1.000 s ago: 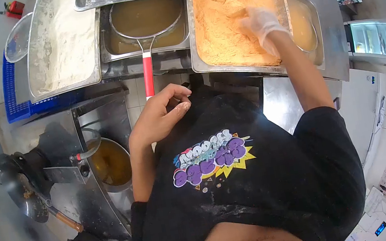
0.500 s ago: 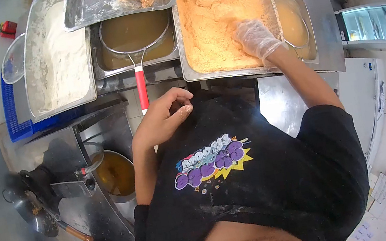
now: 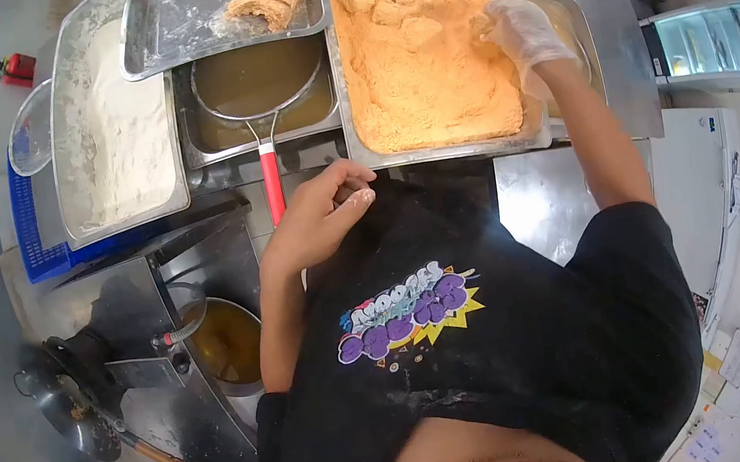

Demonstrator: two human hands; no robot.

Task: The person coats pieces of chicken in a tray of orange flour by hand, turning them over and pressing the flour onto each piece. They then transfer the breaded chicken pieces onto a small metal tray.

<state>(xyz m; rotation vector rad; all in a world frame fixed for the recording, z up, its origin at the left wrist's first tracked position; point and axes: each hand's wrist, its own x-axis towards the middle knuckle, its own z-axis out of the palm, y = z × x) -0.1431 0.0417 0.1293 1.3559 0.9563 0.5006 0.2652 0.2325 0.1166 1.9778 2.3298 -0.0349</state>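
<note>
My right hand (image 3: 525, 34), in a clear plastic glove, is above the right rim of a metal tray (image 3: 446, 151) filled with orange breading flour (image 3: 433, 76). Its fingers are curled and dusted with orange; whatever lies inside them is hidden. My left hand (image 3: 315, 218) is bare and rests in front of my body, near the red handle (image 3: 273, 183) of a strainer. Its fingers are loosely bent, the thumb apart, with nothing seen in them and some flour on the thumb tip. Lumps under the flour show at the tray's far end.
Breaded pieces (image 3: 271, 0) lie on a shallow metal tray (image 3: 163, 22). Below it, the strainer (image 3: 250, 113) sits in a pan of cloudy liquid (image 3: 229, 135). White flour (image 3: 124, 115) fills the left tray. Another liquid pan (image 3: 591, 51) stands right. A pot (image 3: 228, 341) sits lower left.
My right hand has lifted from the breading flour and moved up and right to the tray's rim. My left hand has stayed nearly in place. The view has shifted slightly.
</note>
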